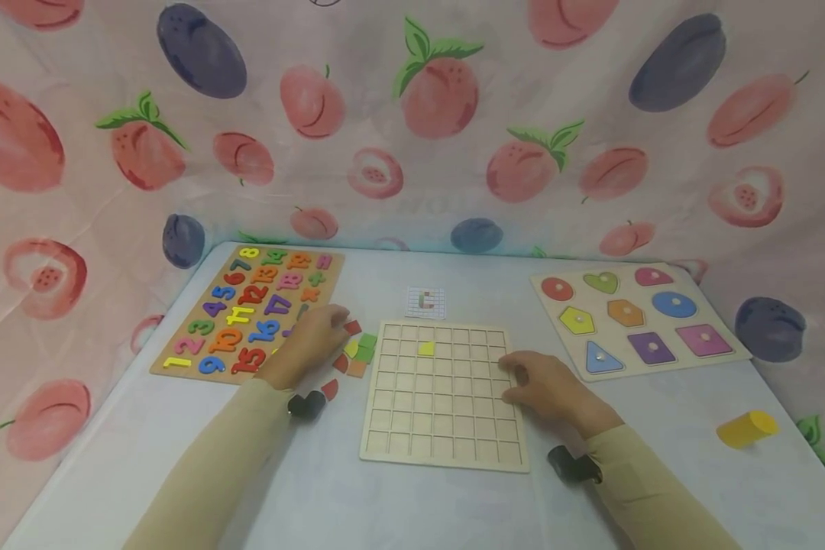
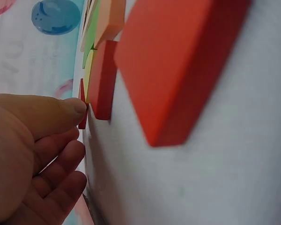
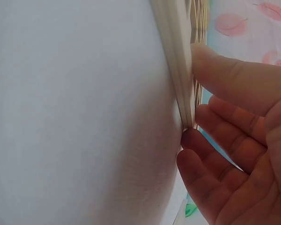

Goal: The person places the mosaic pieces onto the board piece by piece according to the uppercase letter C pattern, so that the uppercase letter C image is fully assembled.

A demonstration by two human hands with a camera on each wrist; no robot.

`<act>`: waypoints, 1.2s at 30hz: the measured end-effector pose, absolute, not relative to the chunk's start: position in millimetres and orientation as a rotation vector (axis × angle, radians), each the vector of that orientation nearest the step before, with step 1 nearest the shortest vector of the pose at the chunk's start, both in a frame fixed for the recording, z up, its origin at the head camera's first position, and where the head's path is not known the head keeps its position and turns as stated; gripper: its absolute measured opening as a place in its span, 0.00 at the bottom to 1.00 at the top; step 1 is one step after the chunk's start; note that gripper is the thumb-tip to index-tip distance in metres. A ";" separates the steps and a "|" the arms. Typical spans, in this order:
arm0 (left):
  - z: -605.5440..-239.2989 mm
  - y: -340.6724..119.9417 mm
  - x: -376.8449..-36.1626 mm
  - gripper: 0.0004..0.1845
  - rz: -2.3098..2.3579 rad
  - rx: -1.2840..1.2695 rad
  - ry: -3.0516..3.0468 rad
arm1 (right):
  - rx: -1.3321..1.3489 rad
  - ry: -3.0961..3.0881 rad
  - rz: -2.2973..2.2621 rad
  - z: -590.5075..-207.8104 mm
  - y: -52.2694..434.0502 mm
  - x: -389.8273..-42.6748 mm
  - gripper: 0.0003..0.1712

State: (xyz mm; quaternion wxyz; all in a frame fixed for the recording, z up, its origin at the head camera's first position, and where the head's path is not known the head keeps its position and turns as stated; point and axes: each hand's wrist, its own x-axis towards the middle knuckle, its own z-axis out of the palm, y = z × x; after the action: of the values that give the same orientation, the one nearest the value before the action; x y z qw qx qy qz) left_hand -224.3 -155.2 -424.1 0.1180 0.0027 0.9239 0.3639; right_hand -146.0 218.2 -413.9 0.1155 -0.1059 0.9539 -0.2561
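Observation:
A square wooden grid board (image 1: 443,416) lies in the middle of the table, with one yellow piece (image 1: 427,348) in its upper part. My right hand (image 1: 546,386) rests at the board's right edge, thumb and fingertips touching it, fingers loosely bent. My left hand (image 1: 314,336) is over the loose pieces left of the board, its fingertips near a red piece (image 1: 353,327). In the left wrist view, the thumb overlaps that thin red piece (image 2: 82,122). Green (image 1: 367,347), orange (image 1: 357,369) and more red pieces (image 1: 329,389) lie close by.
Behind the board lies a small pattern card (image 1: 425,302). A number puzzle (image 1: 199,355) is at the left, partly under the left hand. A knobbed shape puzzle (image 1: 622,336) lies at the right, and a yellow cylinder (image 1: 745,430) near the right edge. A fruit-print curtain (image 1: 440,176) hangs behind.

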 end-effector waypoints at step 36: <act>-423.9 -153.5 -228.4 0.20 1.010 0.106 2.773 | -0.297 2.799 -0.748 -415.0 217.6 -146.3 0.31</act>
State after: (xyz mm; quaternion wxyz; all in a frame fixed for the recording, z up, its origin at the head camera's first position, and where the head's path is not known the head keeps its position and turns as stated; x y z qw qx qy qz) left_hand -228.4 -153.5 -423.9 0.0943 0.0357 0.9348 0.3406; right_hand -146.3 217.6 -415.0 0.1145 -0.1015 0.9547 -0.2552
